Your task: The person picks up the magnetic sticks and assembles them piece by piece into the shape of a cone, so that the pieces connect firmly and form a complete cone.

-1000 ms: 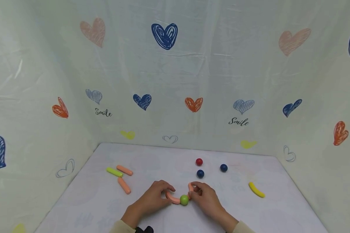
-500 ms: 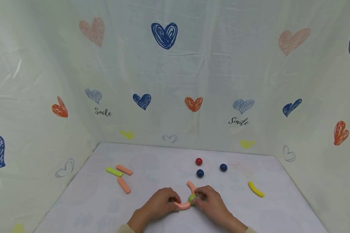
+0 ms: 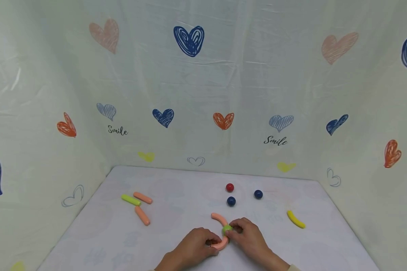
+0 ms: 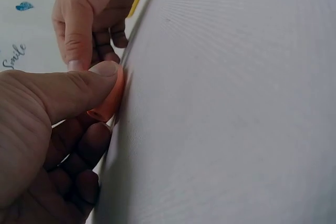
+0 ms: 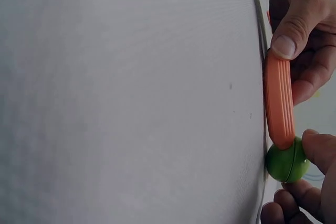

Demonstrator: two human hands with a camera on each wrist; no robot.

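In the head view two curved salmon-coloured rods meet a green ball (image 3: 226, 228) on the white table (image 3: 176, 188). My left hand (image 3: 196, 246) pinches the nearer rod (image 3: 222, 244) by its outer end, thumb on top. That rod's ribbed side (image 5: 280, 100) shows in the right wrist view, its other end touching the ball. My right hand (image 3: 249, 236) pinches the ball between thumb and fingers. Beyond it the farther rod (image 3: 218, 217) curves up and left, untouched by either hand. In the left wrist view my left thumb covers part of the rod (image 4: 111, 98).
Farther back lie a red ball (image 3: 230, 187) and two dark blue balls (image 3: 231, 201). A yellow curved rod (image 3: 296, 219) lies at right. To the left are a lime rod (image 3: 130, 200) and two straight salmon rods (image 3: 142, 215). Heart-printed sheeting (image 3: 196, 82) encloses the table.
My right hand has gone from the farther rod to the ball. The joined pieces have turned counterclockwise and shifted right; my left hand has moved right and nearer, on the same rod.
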